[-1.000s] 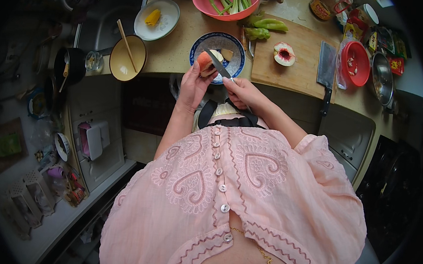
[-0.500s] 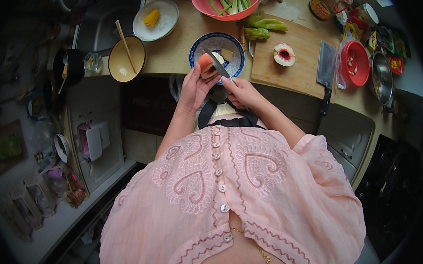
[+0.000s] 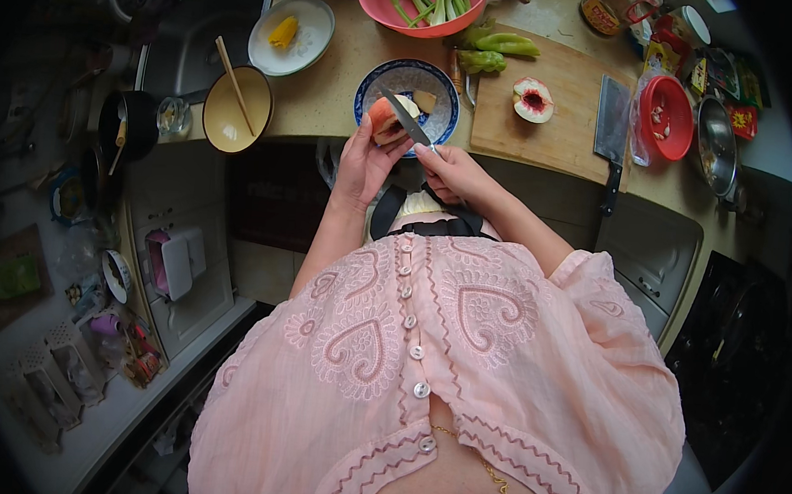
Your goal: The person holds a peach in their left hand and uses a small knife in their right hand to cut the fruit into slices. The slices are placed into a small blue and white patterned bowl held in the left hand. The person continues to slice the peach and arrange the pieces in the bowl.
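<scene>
Here the peach half (image 3: 385,118), pinkish-orange and smooth-skinned, sits cupped in the left hand (image 3: 365,158), whose fingers curl closed around it, just above the near rim of the blue-patterned bowl (image 3: 367,87). The right hand (image 3: 452,170) is closed around the handle of a small knife (image 3: 405,117), its thin dark blade laid slantwise against the fruit's cut side. This looks like the paring or slicing step; the next stroke probably calls for a steady, shallow draw of the blade toward the thumb, so that pieces drop into the bowl, where a pale chunk already lies. Right of the bowl, a wooden cutting board (image 3: 560,135) carries another peach half (image 3: 533,101) with a red pit hollow, and a cleaver (image 3: 612,132) rests at the board's right edge.
</scene>
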`<state>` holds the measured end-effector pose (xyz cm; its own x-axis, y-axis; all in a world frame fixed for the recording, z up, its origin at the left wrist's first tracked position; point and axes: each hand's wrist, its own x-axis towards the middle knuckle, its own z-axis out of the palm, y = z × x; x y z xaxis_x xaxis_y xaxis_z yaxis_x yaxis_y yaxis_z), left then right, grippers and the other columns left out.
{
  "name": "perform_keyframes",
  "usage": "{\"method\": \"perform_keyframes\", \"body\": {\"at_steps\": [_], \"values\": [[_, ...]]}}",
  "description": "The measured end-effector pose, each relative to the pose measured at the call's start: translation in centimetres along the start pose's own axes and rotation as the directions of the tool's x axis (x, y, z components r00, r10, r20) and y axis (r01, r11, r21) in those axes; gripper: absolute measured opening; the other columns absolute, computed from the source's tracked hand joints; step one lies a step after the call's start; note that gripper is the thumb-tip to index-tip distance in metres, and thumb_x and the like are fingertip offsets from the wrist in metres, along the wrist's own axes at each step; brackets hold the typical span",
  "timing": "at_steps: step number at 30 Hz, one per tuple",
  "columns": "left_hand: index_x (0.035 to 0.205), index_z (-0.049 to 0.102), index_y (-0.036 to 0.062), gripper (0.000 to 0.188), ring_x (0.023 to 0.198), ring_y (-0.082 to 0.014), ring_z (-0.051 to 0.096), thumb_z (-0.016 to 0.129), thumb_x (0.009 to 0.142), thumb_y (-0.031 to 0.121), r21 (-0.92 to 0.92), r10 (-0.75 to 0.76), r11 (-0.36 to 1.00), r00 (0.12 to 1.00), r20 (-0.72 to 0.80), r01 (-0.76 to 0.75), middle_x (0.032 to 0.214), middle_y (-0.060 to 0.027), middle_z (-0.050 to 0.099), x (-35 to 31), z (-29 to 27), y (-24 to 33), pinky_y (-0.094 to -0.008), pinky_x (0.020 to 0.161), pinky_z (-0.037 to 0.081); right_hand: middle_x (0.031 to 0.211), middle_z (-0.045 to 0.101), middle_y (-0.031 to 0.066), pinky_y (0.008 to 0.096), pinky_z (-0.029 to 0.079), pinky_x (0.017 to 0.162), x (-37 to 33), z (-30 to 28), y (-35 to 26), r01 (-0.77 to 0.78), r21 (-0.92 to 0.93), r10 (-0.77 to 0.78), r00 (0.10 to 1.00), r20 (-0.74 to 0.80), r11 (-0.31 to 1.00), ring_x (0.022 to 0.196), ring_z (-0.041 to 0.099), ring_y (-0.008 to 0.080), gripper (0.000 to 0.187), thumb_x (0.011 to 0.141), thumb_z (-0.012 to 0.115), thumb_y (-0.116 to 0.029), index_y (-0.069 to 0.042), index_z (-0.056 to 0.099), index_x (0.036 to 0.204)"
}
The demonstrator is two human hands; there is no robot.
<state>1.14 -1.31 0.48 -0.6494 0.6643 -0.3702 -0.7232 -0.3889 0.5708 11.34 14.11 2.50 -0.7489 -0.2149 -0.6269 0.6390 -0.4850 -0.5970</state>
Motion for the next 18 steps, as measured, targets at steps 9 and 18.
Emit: {"method": "perform_keyframes", "body": {"at_steps": [9,18], "values": [[0.135,0.038,-0.0001,0.054,0.123,-0.0337,0.046,0.044,0.097,0.038,-0.005,0.012,1.000,1.000,-0.002,-0.012,0.133,-0.0195,0.046,0.45,-0.48,-0.27,-0.0453,0.104,0.038,0.054,0.029,-0.0088,0.0222,0.016,0.037,0.16,-0.22,0.31,-0.039,0.007,0.039,0.999,0.031,0.999,0.040,0.023,0.0027,0.037,0.097,0.047,-0.041,-0.016,0.037,0.072],[0.136,0.038,-0.0001,0.051,0.122,-0.0304,0.047,0.042,0.099,0.035,0.052,0.013,0.999,1.000,-0.018,-0.012,0.133,-0.0173,0.047,0.46,-0.12,-0.20,-0.0433,0.103,0.040,0.054,0.031,-0.0070,0.0233,0.017,0.037,0.15,0.02,0.57,-0.024,0.009,0.024,1.000,-0.001,1.000,0.040,0.025,0.0039,0.039,0.097,0.047,-0.040,-0.014,0.037,0.070]]}}
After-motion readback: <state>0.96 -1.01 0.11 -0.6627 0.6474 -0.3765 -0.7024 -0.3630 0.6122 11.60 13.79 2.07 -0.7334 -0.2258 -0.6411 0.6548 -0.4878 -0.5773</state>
